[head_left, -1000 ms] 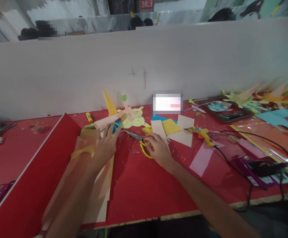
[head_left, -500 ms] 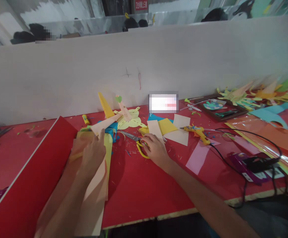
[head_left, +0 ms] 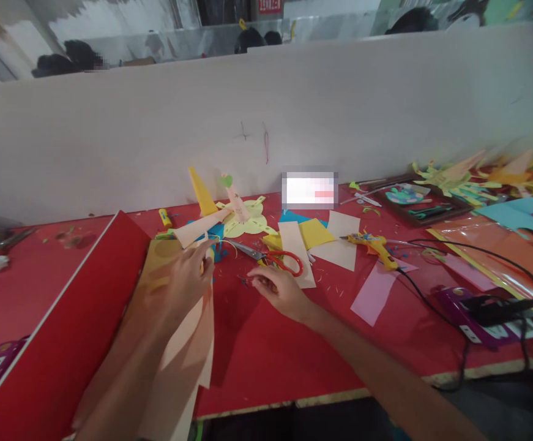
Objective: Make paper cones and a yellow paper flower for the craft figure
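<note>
Left hand [head_left: 187, 269] is curving its fingers above paper sheets [head_left: 181, 361]; right hand [head_left: 281, 288], knuckles facing upward, is curling beside scissors [head_left: 249, 250]. Neither grip is showing clearly.

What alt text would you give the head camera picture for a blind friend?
A person's bare left hand is over paper sheets, the right hand close to scissors, at a red table. A paper flower sits beyond them; a glue gun lies to the right.

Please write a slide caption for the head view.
Left hand over paper sheets, right hand by scissors, with a glue gun on the red table.
</note>
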`<state>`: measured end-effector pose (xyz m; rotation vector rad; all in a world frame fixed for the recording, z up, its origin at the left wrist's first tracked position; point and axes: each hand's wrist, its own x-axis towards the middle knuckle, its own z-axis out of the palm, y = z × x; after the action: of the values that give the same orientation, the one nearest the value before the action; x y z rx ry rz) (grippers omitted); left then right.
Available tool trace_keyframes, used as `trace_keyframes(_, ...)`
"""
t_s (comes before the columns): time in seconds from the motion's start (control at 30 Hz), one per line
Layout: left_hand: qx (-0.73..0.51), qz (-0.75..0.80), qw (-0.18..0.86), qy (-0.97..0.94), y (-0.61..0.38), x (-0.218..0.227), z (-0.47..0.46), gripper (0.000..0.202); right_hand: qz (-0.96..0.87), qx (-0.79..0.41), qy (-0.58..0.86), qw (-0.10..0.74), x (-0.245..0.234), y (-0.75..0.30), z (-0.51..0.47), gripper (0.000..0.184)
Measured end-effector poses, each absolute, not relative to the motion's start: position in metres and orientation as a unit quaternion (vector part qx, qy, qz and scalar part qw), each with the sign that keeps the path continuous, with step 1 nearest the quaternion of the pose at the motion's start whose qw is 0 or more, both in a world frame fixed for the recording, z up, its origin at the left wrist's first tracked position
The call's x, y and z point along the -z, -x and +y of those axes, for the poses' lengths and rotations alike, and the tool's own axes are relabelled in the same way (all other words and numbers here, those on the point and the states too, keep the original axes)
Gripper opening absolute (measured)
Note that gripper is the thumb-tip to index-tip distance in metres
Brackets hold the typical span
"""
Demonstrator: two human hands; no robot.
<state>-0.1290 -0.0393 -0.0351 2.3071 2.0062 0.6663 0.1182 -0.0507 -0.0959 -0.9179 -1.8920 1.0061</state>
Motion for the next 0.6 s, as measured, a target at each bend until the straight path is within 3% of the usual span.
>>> trace_keyframes(0.13,-0.268,0.564,0.071,-0.778,0.096,0.029,-0.051,0.042,-0.641,-0.609,0.257,0.391,0.098,-0.104,-0.060,0.069)
trace_keyframes(0.23,-0.252,0.503,0.139,-0.815,0.078,0.036,-0.057,0.049,-0.589,-0.648,0.241,0.419,0.099,-0.097,-0.061,0.084)
trace_keyframes(0.37,-0.237,0.479,0.133,-0.834,0.071,0.051,-0.068,0.055,-0.536,-0.612,0.318,0.487,0.094,-0.099,-0.056,0.070)
trace_keyframes(0.6,-0.132,0.498,-0.072,-0.854,0.081,0.072,-0.115,0.068,-0.554,-0.473,0.378,0.572,0.093,-0.115,-0.038,0.043)
